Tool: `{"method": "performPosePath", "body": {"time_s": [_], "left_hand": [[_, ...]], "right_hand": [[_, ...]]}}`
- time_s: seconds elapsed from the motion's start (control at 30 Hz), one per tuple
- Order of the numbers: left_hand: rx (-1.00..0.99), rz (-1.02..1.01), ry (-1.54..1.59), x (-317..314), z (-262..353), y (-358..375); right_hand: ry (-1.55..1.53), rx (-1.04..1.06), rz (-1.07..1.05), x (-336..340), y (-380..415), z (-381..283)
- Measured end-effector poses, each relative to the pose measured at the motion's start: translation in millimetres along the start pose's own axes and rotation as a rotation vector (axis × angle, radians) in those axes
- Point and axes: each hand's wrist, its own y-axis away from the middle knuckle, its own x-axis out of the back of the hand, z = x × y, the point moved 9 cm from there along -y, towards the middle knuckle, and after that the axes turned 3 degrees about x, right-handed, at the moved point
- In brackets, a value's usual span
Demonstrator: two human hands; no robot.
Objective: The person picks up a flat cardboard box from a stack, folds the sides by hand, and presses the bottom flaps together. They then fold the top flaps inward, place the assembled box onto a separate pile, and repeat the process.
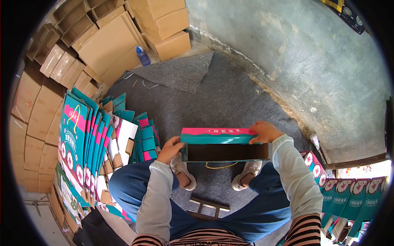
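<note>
A teal and pink cardboard gift box point(217, 138) is held level between my knees. Its narrow side faces up, and a dark opening shows along the edge nearer me. My left hand point(169, 151) grips the box's left end, thumb against the upper corner. At the other end my right hand point(266, 132) is closed over the upper right corner. A yellow cord handle point(221, 166) hangs from the near edge. The inside is in shadow, so I cannot make out what it holds.
Flattened teal and pink boxes point(76, 135) are stacked on my left. Brown cartons point(41, 115) line the left wall, near a blue bottle point(143, 56). Several finished-looking boxes point(347, 197) stand at right, below a grey wall point(295, 53). A small wooden frame point(209, 204) lies between my feet.
</note>
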Motion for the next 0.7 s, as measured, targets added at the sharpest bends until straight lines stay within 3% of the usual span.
{"method": "performPosePath", "body": {"time_s": [0.3,0.4,0.5,0.7], "left_hand": [[-0.058,0.044,-0.206,-1.3,-3.6,1.8],[-0.166,0.169,-0.204,6.4,-1.8,-3.4],[-0.263,0.150,-0.440,4.9,5.4,-7.3],[-0.246,0.138,-0.461,8.1,-3.2,-19.3]], "right_hand": [[0.133,0.026,0.009,-13.1,-11.8,-7.6],[0.117,0.101,0.045,-16.6,-12.0,-13.0],[0.130,0.094,0.026,-20.1,-14.5,-11.8],[0.104,0.047,-0.028,-21.3,-15.1,-10.6]]}}
